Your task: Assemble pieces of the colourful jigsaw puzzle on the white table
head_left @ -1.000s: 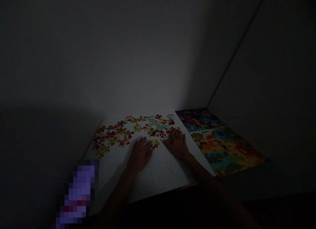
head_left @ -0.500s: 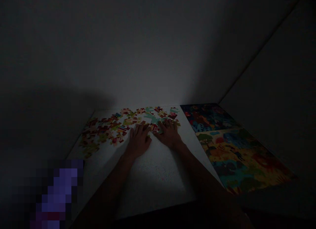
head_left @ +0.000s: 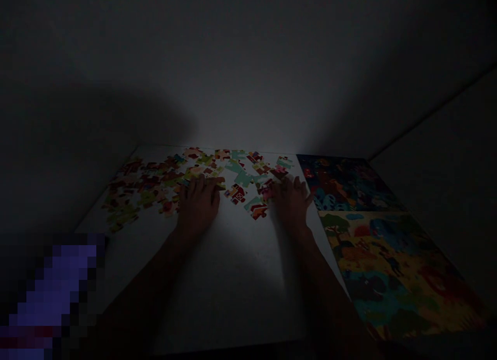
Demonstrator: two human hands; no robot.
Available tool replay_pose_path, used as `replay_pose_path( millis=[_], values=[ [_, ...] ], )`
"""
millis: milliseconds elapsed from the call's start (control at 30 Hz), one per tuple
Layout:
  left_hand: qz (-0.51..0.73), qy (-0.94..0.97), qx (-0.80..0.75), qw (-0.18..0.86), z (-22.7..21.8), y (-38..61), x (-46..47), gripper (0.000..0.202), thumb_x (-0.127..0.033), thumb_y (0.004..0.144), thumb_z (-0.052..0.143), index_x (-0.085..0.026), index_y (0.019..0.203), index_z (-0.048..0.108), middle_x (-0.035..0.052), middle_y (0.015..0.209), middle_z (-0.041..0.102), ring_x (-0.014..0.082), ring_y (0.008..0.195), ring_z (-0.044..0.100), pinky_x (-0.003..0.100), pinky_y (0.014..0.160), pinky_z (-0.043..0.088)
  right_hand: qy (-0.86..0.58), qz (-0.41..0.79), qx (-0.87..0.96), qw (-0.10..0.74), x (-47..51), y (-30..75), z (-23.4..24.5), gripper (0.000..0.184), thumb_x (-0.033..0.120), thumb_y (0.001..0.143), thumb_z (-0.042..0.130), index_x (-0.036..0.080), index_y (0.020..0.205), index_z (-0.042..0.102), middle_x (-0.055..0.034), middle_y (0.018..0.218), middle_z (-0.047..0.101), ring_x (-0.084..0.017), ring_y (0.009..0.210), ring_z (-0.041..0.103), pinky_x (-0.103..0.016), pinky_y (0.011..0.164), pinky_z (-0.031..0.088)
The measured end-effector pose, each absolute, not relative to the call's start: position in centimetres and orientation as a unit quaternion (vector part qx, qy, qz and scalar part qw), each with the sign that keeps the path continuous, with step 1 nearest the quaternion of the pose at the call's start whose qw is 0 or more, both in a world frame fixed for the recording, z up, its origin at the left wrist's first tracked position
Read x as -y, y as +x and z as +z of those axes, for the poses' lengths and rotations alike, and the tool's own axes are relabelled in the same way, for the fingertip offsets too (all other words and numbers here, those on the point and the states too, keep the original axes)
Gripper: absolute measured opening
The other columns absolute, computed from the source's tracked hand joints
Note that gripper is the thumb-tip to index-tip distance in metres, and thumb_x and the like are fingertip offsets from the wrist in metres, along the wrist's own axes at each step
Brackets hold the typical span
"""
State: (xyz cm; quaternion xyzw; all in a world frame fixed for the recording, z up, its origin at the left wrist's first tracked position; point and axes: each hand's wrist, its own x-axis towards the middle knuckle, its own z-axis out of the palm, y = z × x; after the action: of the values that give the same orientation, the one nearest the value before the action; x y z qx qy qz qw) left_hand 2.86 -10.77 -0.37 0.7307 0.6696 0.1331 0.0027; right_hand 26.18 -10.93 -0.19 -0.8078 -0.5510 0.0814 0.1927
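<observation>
Loose jigsaw puzzle pieces (head_left: 151,184) in red, green and pale pink lie spread over the far part of a white table (head_left: 233,277). My left hand (head_left: 199,205) rests palm down at the near edge of the spread, its fingers stretched over several pieces. My right hand (head_left: 291,205) lies flat further right, fingers apart, touching pieces by its fingertips. Between the hands sit a piece with a red barn (head_left: 238,195), pale green pieces (head_left: 244,177) and an orange-red piece (head_left: 258,211). What lies under the fingers is hidden.
Two colourful animal pictures, a dark one (head_left: 341,184) and a yellow savanna one (head_left: 392,267), lie along the table's right side. A wall (head_left: 240,91) rises behind the table. A blurred purple shape (head_left: 58,282) stands at lower left. The light is dim.
My hands have moved apart, the left one leftward and the right one rightward. The barn piece and the pieces around it now show between them. The view has shifted somewhat.
</observation>
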Motion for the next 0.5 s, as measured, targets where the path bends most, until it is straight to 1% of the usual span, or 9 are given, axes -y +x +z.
replay_pose_path(
  millis=[100, 200, 300, 400, 500],
  values=[
    [0.146, 0.732, -0.666, 0.008, 0.0, 2.3, 10.5, 0.042, -0.024, 0.096, 0.035, -0.024, 0.131, 0.058, 0.0082, 0.143, 0.055, 0.0267, 0.136, 0.045, 0.050, 0.114, 0.031, -0.808, 0.082, 0.558, 0.171, 11.0, 26.7, -0.2, 0.054, 0.044, 0.099, 0.041, 0.014, 0.143, 0.047, -0.0209, 0.156, 0.035, -0.041, 0.145, 0.024, -0.064, 0.114, 0.013],
    [0.158, 0.719, -0.676, 0.009, 0.1, 1.9, 10.4, 0.041, -0.021, 0.096, 0.034, -0.023, 0.128, 0.060, 0.0083, 0.141, 0.057, 0.0252, 0.133, 0.047, 0.048, 0.113, 0.032, -0.793, 0.089, 0.575, 0.180, 11.0, 26.4, -0.5, 0.051, 0.045, 0.099, 0.038, 0.015, 0.138, 0.052, -0.0201, 0.153, 0.039, -0.039, 0.144, 0.027, -0.063, 0.114, 0.012],
    [0.164, 0.721, -0.673, 0.013, 0.0, 1.9, 10.4, 0.039, -0.029, 0.099, 0.034, -0.022, 0.127, 0.060, 0.0089, 0.141, 0.056, 0.0250, 0.134, 0.047, 0.048, 0.115, 0.030, -0.779, 0.085, 0.592, 0.189, 11.1, 25.7, -0.8, 0.051, 0.046, 0.098, 0.037, 0.014, 0.134, 0.054, -0.0205, 0.151, 0.042, -0.036, 0.143, 0.030, -0.062, 0.115, 0.015],
    [0.165, 0.731, -0.662, 0.020, -0.3, 2.0, 10.4, 0.041, -0.039, 0.099, 0.038, -0.023, 0.130, 0.059, 0.0101, 0.146, 0.052, 0.0259, 0.139, 0.042, 0.050, 0.118, 0.025, -0.772, 0.078, 0.602, 0.189, 11.5, 25.0, -1.4, 0.059, 0.049, 0.096, 0.040, 0.011, 0.140, 0.048, -0.0241, 0.152, 0.038, -0.036, 0.144, 0.029, -0.062, 0.114, 0.017],
    [0.166, 0.728, -0.665, 0.021, -0.5, 2.0, 10.5, 0.045, -0.044, 0.096, 0.044, -0.023, 0.134, 0.057, 0.0119, 0.152, 0.045, 0.0295, 0.145, 0.034, 0.053, 0.120, 0.019, -0.743, 0.063, 0.638, 0.194, 12.4, 24.6, -2.0, 0.063, 0.051, 0.094, 0.044, 0.012, 0.143, 0.044, -0.0231, 0.154, 0.036, -0.037, 0.145, 0.029, -0.061, 0.115, 0.019]
  ],
)
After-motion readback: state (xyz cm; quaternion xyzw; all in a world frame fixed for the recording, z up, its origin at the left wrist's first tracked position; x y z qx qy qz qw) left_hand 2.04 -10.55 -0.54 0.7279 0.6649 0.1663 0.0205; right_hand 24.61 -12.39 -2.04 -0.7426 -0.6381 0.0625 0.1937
